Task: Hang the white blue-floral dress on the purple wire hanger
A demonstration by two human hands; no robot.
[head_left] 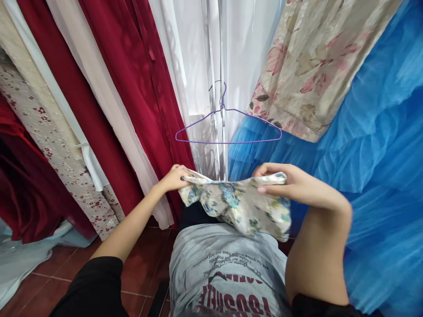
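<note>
Loads of blue ruffled fabric (pixel 380 211): takes up pretty much everything to the right of the right hand (pixel 291 178), plus some beyond it.
Dark red drapes (pixel 119 66): two wide strips hanging beyond the left hand (pixel 175 178), with a pale pink one (pixel 99 83) between them.
White drapes (pixel 251 44): straight ahead, past the gap between the hands.
Beige floral panel (pixel 307 79): hanging beyond the right hand, over the blue stuff.
Grey shirt (pixel 228 264): on the wearer, nearer than the hands, lettering upside down.
Flowered cloth (pixel 231 202): stretched between the hands, drooping below them, kinda blurry.
Purple hanger (pixel 228 142): just beyond the hands, roughly centred.
Right hand: clamped on the cloth's top edge, well apart from the left.
Left hand: pinching the opposite end.
</note>
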